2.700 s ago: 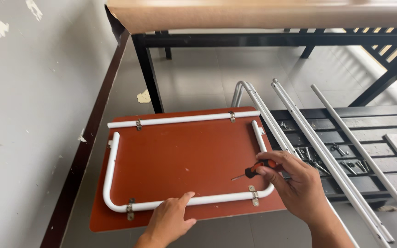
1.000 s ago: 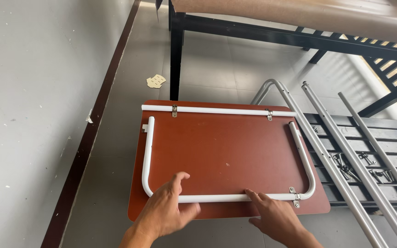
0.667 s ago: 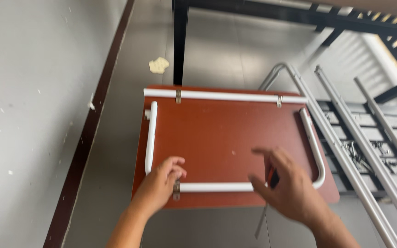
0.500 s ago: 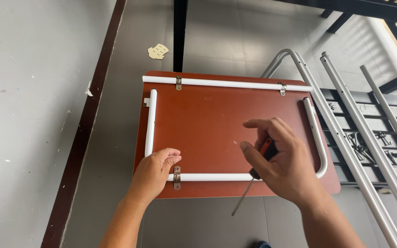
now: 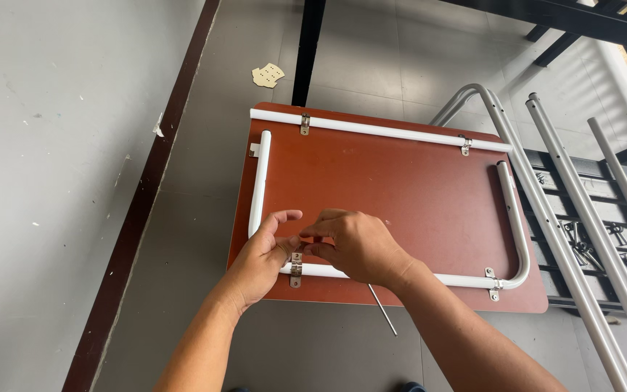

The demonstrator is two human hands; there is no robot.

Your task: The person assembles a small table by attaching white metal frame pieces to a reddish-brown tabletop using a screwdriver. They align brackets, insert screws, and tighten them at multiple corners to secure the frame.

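Note:
A reddish-brown board (image 5: 400, 189) lies flat on the grey floor. A white U-shaped tube (image 5: 260, 174) and a straight white tube (image 5: 379, 129) are held to it by small metal clamps. My left hand (image 5: 255, 261) and my right hand (image 5: 361, 247) meet fingertip to fingertip just above the near-left clamp (image 5: 296, 270). Whatever is pinched between them is too small to see. My right hand also keeps a screwdriver in its palm; its thin shaft (image 5: 384, 311) sticks out below the wrist, over the board's near edge.
A grey wall (image 5: 52, 145) with a dark baseboard (image 5: 146, 203) runs along the left. A black table leg (image 5: 306, 51) stands behind the board. Long grey metal tubes (image 5: 546, 218) and loose screws (image 5: 589, 247) lie to the right. A cardboard scrap (image 5: 268, 74) lies on the floor.
My right hand has come down from above the board to the near-left clamp, bringing the screwdriver with it. My left hand stayed at that clamp and lifted its fingertips to meet the right.

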